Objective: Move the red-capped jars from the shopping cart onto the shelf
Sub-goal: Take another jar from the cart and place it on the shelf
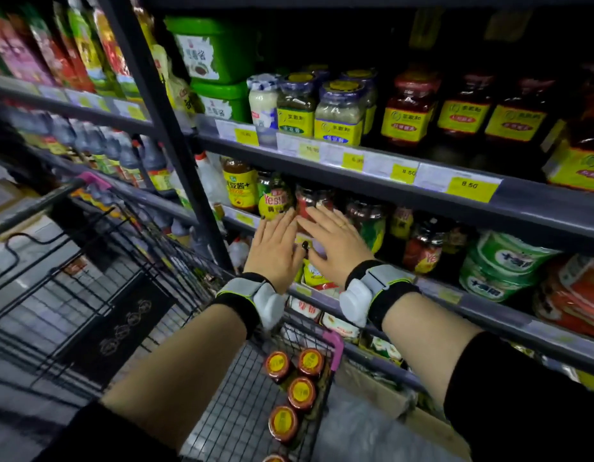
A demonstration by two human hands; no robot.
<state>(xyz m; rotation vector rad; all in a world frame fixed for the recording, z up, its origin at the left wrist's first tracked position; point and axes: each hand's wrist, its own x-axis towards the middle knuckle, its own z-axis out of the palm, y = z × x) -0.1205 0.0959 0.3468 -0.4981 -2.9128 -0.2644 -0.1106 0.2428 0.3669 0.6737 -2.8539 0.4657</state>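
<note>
A: What's nearest?

B: Two bare forearms in black sleeves, each with a grey wrist strap. Below and between them is the cart [175,331], and four red-capped jars [300,391] stand in a line along its right wire wall, with a fifth cap cut by the bottom edge. They sit tight against the pink corner guard, with open mesh floor to their left.

A: And the hands?

B: Both are raised in front of the middle shelf [482,315]. The left hand [275,248] is flat, fingers straight and together, holding nothing. The right hand [332,245] is also flat with fingers extended, a ring on one, holding nothing. The two hands nearly meet at the thumbs.

A: What are they touching?

B: Their fingertips reach a dark jar [314,198] at the shelf's front edge; I cannot tell whether they press it.

A: Any room there?

B: Little. A yellow-labelled jar [272,198] stands just left, more jars crowd the right, and the upper shelf [389,168] edge with price tags hangs close above. Farther up, red-lidded jars [409,108] fill that shelf.
</note>
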